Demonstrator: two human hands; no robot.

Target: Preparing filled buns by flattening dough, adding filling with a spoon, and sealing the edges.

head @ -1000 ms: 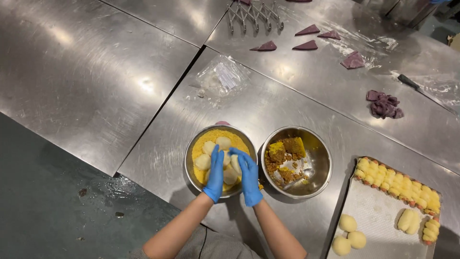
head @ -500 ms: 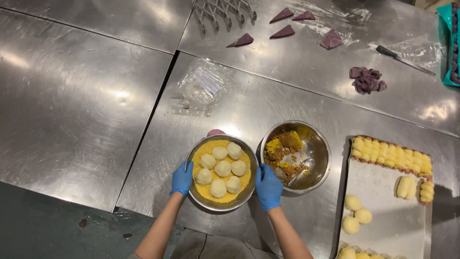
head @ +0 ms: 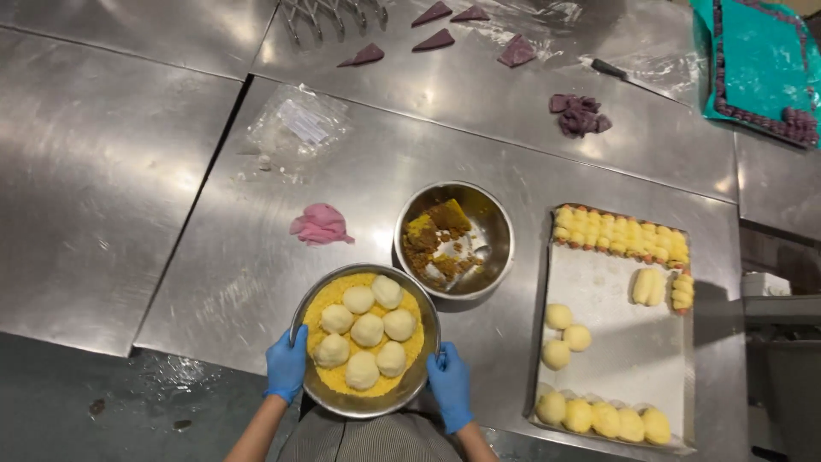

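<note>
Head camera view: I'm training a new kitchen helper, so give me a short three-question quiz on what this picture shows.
1. True or false: both gloved hands grip the rim of the bowl of dough balls.
2. How many dough balls lie on the yellow crumbs in that bowl?
3. What lies nearest the pink crumpled piece? A) metal tray B) second steel bowl C) knife

Key:
1. True: the left hand and right hand each hold one side.
2. Seven.
3. B.

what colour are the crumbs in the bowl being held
Yellow, under pale dough balls in the bowl; clearest in the head view.
</note>
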